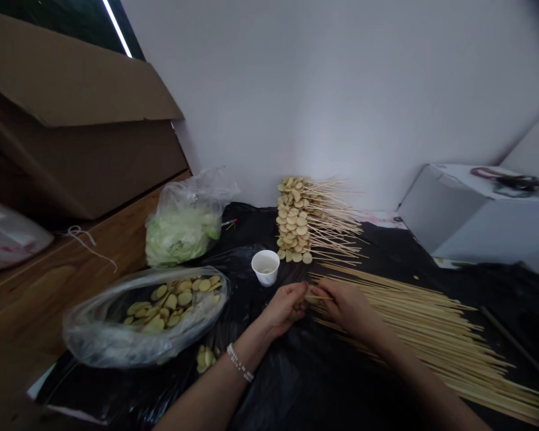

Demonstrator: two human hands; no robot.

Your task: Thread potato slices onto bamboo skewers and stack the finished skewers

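My left hand (284,310) is closed, its fingers curled round potato slices that are mostly hidden. Close beside it, my right hand (347,304) pinches a thin bamboo skewer (320,297) whose end points into the left hand. Just behind the hands stands a white paper cup (265,276) with a little in the bottom. Further back, finished potato-slice skewers (293,221) lie stacked, slices to the left and sticks to the right. Under and beyond my right wrist spread many bare bamboo skewers (426,323).
An open clear plastic bag (90,344) holds potato slices (173,303) on the left, with several loose slices (207,357) nearby. Behind it sits a bag of cut cabbage (179,236). A cardboard box (94,161) stands at left, a white box (467,209) at right. Black plastic (296,383) covers the table.
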